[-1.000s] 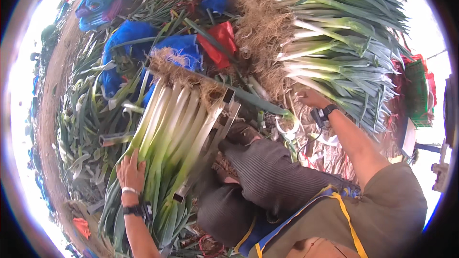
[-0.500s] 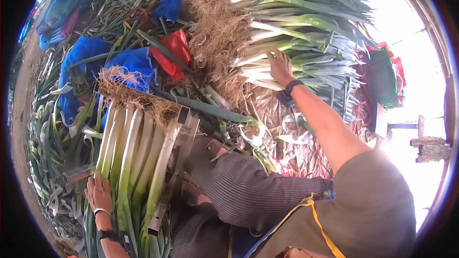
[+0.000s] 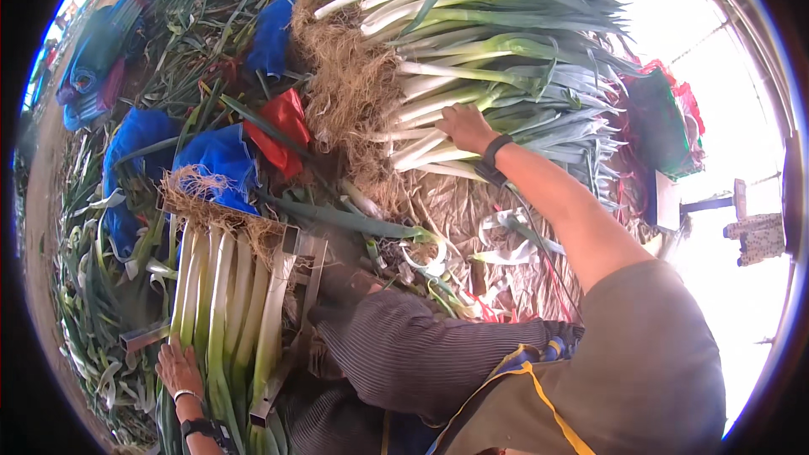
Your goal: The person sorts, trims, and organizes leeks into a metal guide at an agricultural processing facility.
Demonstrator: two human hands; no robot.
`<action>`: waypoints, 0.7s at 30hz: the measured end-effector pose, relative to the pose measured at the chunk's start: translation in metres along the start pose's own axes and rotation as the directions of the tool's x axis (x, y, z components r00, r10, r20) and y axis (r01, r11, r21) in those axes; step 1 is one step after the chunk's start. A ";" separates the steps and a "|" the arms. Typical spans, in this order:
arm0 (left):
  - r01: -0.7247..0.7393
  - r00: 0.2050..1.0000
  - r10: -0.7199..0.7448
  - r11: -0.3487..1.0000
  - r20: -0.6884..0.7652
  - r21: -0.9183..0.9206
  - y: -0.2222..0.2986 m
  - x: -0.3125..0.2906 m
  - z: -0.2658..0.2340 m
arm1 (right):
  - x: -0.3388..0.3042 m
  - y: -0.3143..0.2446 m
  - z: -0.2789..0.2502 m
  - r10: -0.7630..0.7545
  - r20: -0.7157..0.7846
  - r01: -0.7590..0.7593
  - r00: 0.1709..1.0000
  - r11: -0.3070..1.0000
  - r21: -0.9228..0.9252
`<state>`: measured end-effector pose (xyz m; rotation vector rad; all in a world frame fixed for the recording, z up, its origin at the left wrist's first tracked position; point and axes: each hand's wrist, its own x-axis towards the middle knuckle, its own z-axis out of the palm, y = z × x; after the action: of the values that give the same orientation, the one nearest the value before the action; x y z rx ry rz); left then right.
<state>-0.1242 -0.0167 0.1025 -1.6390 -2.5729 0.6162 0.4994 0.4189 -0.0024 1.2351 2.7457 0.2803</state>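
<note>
My left hand (image 3: 179, 369) lies with its fingers outstretched against the left side of several leeks (image 3: 221, 295). These leeks lie side by side in a metal frame (image 3: 263, 400), roots at the far end and green leaves toward me. My right hand (image 3: 466, 127) reaches to the near side of a large heap of leeks (image 3: 472, 67), its fingers bent round a leek (image 3: 425, 152) at the pale lower stalk. Part of that grip is hidden under the hand. The heap's brown roots point left and its leaves point right.
Blue net bags (image 3: 215, 164) and a red cloth-like piece (image 3: 281, 131) lie beyond the frame. Loose leek leaves (image 3: 93, 303) cover the ground at left. Wrinkled brown sheeting (image 3: 522, 274) lies below the heap. A green and red bundle (image 3: 666, 122) stands at right.
The view has shifted, so the heap appears farther left and lower. My right hand's fingers have bent down round a stalk. My left hand stays against the framed leeks.
</note>
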 end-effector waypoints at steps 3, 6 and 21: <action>0.016 0.997 -0.016 1.000 0.072 0.005 0.008 0.002 -0.013 | -0.014 0.003 -0.037 0.043 -0.061 -0.034 0.997 0.991 0.131; 0.031 0.998 -0.035 0.998 0.055 0.062 0.011 -0.002 -0.017 | -0.020 -0.002 -0.086 0.011 -0.189 0.046 0.982 0.954 0.295; -0.194 0.893 0.042 0.934 -0.449 -0.299 0.120 -0.039 -0.242 | -0.002 -0.035 -0.456 0.153 -0.890 0.744 0.430 0.498 0.445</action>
<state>0.0534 0.0690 0.2914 -1.7831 -2.3391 -0.2018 0.3920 0.3396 0.4349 0.4439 4.2512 -0.8432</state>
